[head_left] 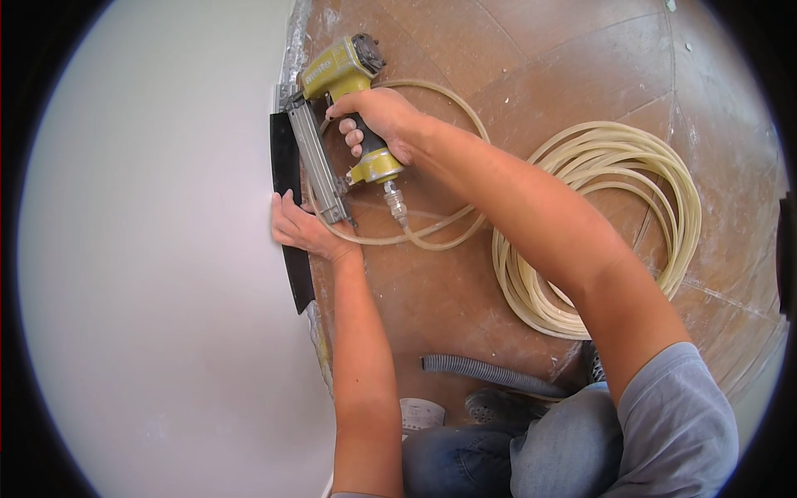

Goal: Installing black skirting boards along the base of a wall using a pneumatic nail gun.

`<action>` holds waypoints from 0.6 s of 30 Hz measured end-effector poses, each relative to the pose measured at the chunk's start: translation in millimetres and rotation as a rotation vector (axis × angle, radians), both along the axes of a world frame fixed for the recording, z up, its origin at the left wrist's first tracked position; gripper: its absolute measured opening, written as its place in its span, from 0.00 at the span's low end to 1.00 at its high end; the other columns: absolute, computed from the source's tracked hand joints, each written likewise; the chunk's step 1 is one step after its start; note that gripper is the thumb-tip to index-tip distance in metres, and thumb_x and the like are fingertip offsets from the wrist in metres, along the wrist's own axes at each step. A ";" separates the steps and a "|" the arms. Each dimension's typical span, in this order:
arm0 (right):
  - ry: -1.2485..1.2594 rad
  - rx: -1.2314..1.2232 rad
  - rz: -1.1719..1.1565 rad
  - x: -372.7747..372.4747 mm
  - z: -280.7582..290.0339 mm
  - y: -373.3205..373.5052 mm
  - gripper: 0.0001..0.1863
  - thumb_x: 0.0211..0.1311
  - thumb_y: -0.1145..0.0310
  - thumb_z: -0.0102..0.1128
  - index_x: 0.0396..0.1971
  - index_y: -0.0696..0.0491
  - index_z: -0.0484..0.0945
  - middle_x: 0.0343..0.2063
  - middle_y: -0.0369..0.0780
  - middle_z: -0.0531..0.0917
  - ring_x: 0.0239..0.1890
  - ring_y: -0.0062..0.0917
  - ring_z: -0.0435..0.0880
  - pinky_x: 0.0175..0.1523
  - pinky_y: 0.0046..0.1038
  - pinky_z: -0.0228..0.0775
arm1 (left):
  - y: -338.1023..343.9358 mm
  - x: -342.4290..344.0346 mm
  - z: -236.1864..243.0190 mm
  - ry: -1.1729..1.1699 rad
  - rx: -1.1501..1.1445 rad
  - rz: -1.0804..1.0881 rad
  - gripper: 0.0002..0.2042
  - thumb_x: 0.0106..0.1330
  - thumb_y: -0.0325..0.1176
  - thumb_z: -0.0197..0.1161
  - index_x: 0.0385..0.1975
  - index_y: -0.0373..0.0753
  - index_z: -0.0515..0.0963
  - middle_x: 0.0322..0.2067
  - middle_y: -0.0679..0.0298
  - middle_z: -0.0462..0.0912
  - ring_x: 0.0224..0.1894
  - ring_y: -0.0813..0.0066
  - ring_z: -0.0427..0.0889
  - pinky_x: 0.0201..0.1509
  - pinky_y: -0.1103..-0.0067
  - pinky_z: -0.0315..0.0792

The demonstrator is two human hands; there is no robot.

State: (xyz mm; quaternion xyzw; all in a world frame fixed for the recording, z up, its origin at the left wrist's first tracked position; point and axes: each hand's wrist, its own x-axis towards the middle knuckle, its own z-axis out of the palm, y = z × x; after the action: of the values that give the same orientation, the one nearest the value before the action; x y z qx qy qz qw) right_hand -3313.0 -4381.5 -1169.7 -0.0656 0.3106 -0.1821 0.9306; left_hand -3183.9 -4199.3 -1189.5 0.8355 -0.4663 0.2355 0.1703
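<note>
Here the left hand (pixel 300 228) presses flat, fingers extended, on the black trim (pixel 286 207) at the foot of the wall (pixel 149 249), just beside the nailer (pixel 336 108); a slip could drive a nail into it. The right hand (pixel 378 120), arm reaching forward, has its fingers wrapped round the handle, and the hose (pixel 606 224) trailing on the floor (pixel 515 66) could tug its aim.

glossy metal nail gun (pixel 336 79), matt black baseboard (pixel 286 178)

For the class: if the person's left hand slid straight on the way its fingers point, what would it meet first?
The left hand points at the white wall, fingers already on the black strip at its foot. It would likely meet that strip, then the wall; depth is unclear.
</note>
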 end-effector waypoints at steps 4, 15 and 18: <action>0.001 0.000 -0.003 -3.2 -3.0 4.9 0.06 0.64 0.70 0.62 0.36 0.54 0.76 0.19 0.32 0.74 0.17 0.15 0.69 0.23 0.23 0.66 | 3.8 -4.9 -2.4 0.019 -0.024 -0.010 0.17 0.62 0.29 0.62 0.50 0.30 0.77 0.57 0.51 0.75 0.60 0.47 0.67 0.62 0.60 0.66; 0.022 -0.027 0.023 1.4 -1.5 5.0 0.05 0.64 0.70 0.62 0.35 0.54 0.75 0.19 0.32 0.73 0.17 0.15 0.69 0.23 0.23 0.66 | 4.9 -1.6 -2.8 0.012 -0.009 -0.009 0.18 0.62 0.28 0.61 0.51 0.30 0.76 0.58 0.50 0.74 0.60 0.47 0.66 0.64 0.59 0.65; 0.029 -0.043 0.017 -2.0 -0.1 0.7 0.05 0.64 0.71 0.61 0.35 0.54 0.75 0.18 0.31 0.73 0.17 0.15 0.69 0.23 0.23 0.67 | -0.6 -8.2 -1.8 0.021 0.005 0.017 0.18 0.60 0.26 0.60 0.51 0.30 0.76 0.57 0.50 0.73 0.60 0.46 0.66 0.64 0.59 0.65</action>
State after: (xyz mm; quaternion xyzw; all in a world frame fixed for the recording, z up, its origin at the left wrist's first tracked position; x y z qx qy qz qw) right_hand -3315.0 -4380.8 -1169.8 -0.0911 0.3197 -0.1797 0.9259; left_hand -3192.1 -4199.9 -1191.2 0.8424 -0.4578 0.2272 0.1710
